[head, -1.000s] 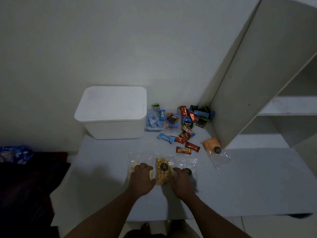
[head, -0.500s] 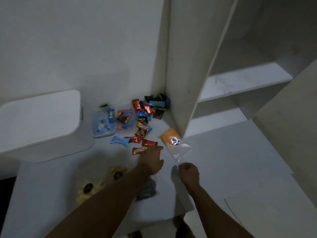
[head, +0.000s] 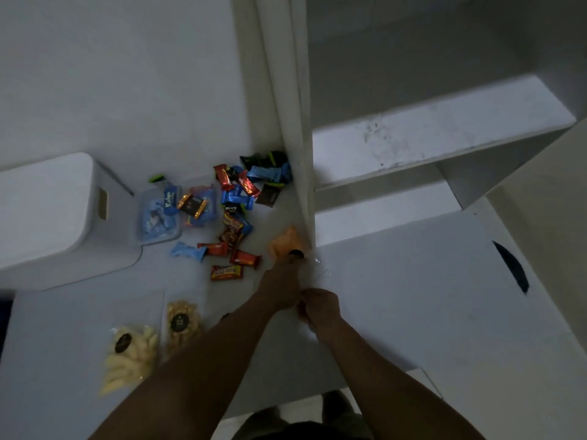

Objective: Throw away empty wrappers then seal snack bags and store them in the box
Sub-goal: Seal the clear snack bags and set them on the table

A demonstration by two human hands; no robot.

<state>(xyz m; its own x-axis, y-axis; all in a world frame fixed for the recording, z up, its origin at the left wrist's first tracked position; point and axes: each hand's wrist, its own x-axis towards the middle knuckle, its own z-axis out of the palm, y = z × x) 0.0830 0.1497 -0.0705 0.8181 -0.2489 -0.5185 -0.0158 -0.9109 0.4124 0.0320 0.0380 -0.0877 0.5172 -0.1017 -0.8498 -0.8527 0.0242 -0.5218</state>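
Note:
A clear snack bag with orange snacks point(head: 283, 244) lies on the white table beside the shelf's side panel. My left hand point(head: 279, 287) rests on its clear near end, and my right hand point(head: 319, 304) pinches the same end just to the right. Two more clear bags lie at the near left: one with pale sticks point(head: 130, 354) and one with golden puffs point(head: 181, 323). A scatter of small red, blue and black candy wrappers point(head: 236, 211) covers the table's far middle. The white lidded box point(head: 54, 214) stands shut at the far left.
A small clear tub point(head: 158, 219) with blue sweets sits next to the box. A tall white shelf unit point(head: 298, 128) rises at the table's far right edge. A white panel with a dark slot point(head: 511, 268) lies to the right. The table's near edge is by my feet.
My view has swung right. Both hands left the two bags at the near left and moved to the orange snack bag, taking hold of its clear end.

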